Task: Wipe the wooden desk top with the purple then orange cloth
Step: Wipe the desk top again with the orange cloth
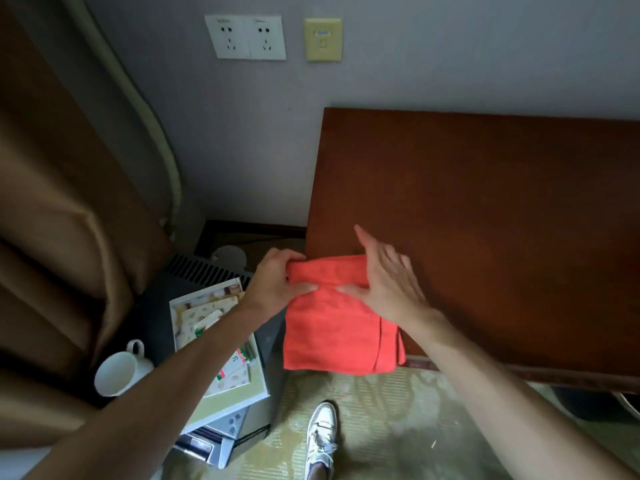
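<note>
Orange cloth [332, 327] sits folded at the near left corner of your wooden table [502, 220], its upper part lying on the reddish-brown top while the lower part hangs past the front edge toward the floor. Your left hand [277, 282] pinches the cloth's upper left edge, fingers curled over the fold and the thumb pressing along the crease across the middle. Your right hand [388, 282] lies flat and spread on the cloth's upper right part, fingers stretched out toward the wall, palm pressing the fabric down on the table rather than gripping it; its thumb points along the same crease, nearly meeting your left thumb. The rest of the table top is bare wood. To the left of the table, lower down, a dark cabinet [207, 268] carries a stack of printed cards and leaflets [214, 327], and a white mug [119, 370] stands just beside them, partly covered by your left forearm. A brown curtain [62, 202] fills the left side. On the wall above you can see two white power sockets [246, 37] and a yellowish wall plate [323, 39]. One white shoe [322, 434] shows on the patterned carpet [415, 427] below the hanging cloth.
</note>
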### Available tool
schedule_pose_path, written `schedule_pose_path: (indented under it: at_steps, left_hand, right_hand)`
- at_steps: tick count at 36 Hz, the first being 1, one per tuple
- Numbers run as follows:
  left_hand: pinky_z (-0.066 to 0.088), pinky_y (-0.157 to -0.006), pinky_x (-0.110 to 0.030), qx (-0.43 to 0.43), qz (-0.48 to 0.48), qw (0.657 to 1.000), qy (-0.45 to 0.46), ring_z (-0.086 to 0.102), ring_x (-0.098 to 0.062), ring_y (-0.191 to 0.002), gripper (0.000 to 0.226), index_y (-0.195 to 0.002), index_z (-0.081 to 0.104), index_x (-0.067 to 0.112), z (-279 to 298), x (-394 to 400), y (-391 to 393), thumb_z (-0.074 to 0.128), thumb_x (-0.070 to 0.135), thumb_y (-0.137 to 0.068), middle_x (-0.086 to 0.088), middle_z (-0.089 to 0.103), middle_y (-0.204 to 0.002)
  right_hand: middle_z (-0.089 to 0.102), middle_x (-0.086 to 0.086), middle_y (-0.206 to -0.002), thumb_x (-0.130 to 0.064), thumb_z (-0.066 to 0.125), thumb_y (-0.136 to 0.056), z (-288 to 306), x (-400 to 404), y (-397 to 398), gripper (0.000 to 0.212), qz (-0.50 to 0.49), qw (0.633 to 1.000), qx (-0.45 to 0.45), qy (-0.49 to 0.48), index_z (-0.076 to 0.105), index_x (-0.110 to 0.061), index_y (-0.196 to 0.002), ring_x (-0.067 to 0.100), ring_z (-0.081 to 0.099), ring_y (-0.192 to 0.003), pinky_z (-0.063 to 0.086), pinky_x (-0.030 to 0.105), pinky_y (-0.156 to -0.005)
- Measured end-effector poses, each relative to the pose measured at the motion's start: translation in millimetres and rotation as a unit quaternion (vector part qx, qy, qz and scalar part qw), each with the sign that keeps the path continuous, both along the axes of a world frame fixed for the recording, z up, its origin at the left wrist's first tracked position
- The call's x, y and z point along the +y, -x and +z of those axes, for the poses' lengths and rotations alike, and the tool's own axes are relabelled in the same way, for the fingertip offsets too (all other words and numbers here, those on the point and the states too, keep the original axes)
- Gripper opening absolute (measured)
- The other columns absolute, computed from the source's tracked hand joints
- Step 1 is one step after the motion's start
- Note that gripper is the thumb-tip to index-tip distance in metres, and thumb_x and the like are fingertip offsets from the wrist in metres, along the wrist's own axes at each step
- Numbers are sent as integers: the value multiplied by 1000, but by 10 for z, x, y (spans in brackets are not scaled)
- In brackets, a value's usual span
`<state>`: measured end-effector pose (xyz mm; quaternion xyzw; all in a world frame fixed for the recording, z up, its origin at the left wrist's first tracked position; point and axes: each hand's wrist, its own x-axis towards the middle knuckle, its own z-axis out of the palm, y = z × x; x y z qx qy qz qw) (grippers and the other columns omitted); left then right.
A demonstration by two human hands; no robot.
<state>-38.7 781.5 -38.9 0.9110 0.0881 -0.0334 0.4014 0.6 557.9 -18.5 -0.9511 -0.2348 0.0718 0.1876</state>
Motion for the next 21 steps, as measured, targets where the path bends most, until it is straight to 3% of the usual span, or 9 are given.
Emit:
schedule_pose_path:
  at_steps: [2,5,8,10,14,17,21]
  left_hand:
    - [37,-80,-18,29,-14,999,-37,59,-19,-97,54,-112,69,15,55,-8,-81,91,25,-64,-8,59,-107]
    - [32,-72,-15,33,-43,997,-61,58,-21,-93,29,-90,69,23,237,-82,-157,87,19,-67,-8,58,-97]
    - [32,-71,-7,-21,-68,997,-39,57,-18,-90,30,-81,60,25,514,-144,-211,84,12,-70,-6,58,-93]
    - [35,-71,-10,-54,-77,995,-17,59,-14,-85,28,-83,59,21,721,-162,-247,82,9,-72,-3,63,-90]
    - [41,-69,-16,-131,-110,985,6,59,-4,-77,25,-88,63,15,1144,-139,-259,82,9,-73,5,67,-82]
    - [43,-69,-16,-176,-149,973,-9,60,-3,-80,26,-89,63,17,1238,-108,-178,82,8,-74,10,64,-86]
    - [50,-72,-37,-169,-177,969,-42,61,-12,-84,27,-94,62,19,942,-98,34,75,3,-75,8,61,-93]
  right_hand:
    - [40,0,-158,-58,69,-88,24,7,-88,100,54,996,42,58,13,-24,-164,22,38,-141,33,41,-107]
    - [52,0,-139,-60,66,-88,35,4,-125,81,53,994,-6,98,37,-26,-156,26,46,-128,33,42,-97]
    - [54,2,-122,-63,65,-87,207,-28,-260,55,57,991,-41,111,64,-26,-129,28,48,-116,30,42,-89]
    - [53,3,-114,-63,69,-84,390,-103,-363,49,62,993,-79,69,71,-23,-113,28,48,-107,30,41,-84]
    - [56,0,-118,-49,78,-84,791,-240,-387,38,83,988,-131,-17,70,-18,-105,24,51,-97,44,38,-82]
    - [63,-6,-112,-35,81,-86,886,-288,-260,27,88,979,-173,-60,68,-19,-103,22,59,-88,53,36,-71]
    - [66,-4,-100,-23,87,-78,635,-298,-17,26,99,975,-198,-38,70,-19,-98,25,64,-77,56,39,-64]
